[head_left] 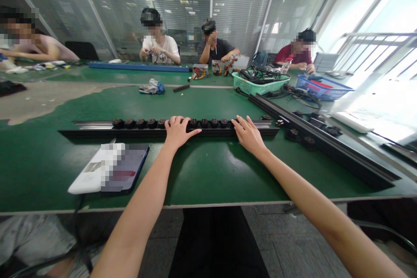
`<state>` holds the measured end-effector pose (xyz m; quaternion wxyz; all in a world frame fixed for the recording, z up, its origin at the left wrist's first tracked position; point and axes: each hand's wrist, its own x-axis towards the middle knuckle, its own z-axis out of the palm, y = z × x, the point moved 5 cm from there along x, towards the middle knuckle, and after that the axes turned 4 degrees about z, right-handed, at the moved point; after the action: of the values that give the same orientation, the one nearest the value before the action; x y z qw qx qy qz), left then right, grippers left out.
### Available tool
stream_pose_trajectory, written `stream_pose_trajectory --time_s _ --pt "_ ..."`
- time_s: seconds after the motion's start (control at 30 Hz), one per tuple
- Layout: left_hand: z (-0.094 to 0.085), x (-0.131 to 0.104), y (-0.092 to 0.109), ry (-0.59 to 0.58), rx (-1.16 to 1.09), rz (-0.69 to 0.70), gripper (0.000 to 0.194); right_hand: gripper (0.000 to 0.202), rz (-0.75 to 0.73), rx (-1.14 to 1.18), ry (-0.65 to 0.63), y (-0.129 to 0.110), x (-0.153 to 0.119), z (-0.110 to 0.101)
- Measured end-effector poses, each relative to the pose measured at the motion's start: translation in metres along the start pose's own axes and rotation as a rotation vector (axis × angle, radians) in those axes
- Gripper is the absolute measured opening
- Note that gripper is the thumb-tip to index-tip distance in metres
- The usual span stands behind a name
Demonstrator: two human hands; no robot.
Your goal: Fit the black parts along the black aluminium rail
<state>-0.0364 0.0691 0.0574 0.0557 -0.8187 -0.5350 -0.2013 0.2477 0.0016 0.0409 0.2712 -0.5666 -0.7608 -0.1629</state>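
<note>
A long black rail [97, 132] lies crosswise on the green table in front of me. A row of black, round, socket-like pieces [141, 123] sits along its channel. My left hand [177, 132] rests over the middle of the row, fingers spread and thumb stretched to the right, covering some pieces. Near the row's right end, my right hand [249, 135] lies with fingers apart, its fingertips touching the rail or the last pieces; which of these I cannot tell. Neither hand is wrapped around anything.
A second black rail [339, 156] slants along the right, with loose black pieces [309, 141] beside it. A phone [138, 169] and a white device [89, 173] lie front left. Behind stand a green basket [252, 89] and a blue basket [335, 92]. Several people sit across.
</note>
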Motion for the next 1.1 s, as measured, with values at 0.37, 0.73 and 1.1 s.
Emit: stream_pose_trajectory --time_s 0.37,0.73,1.1 --pt "0.0005 0.0000 0.0000 0.002 -0.004 -0.001 0.069 0.050 0.055 -0.001 0.028 0.0000 -0.0039 0.0049" --pt "-0.0008 -0.0002 0.0007 0.009 -0.020 0.006 0.068 0.055 0.048 -0.007 0.056 0.0001 -0.0054 0.0050" --pt "-0.0002 0.0000 0.0002 0.011 -0.009 0.007 0.069 0.052 0.033 -0.003 0.006 0.0085 -0.0027 0.0051"
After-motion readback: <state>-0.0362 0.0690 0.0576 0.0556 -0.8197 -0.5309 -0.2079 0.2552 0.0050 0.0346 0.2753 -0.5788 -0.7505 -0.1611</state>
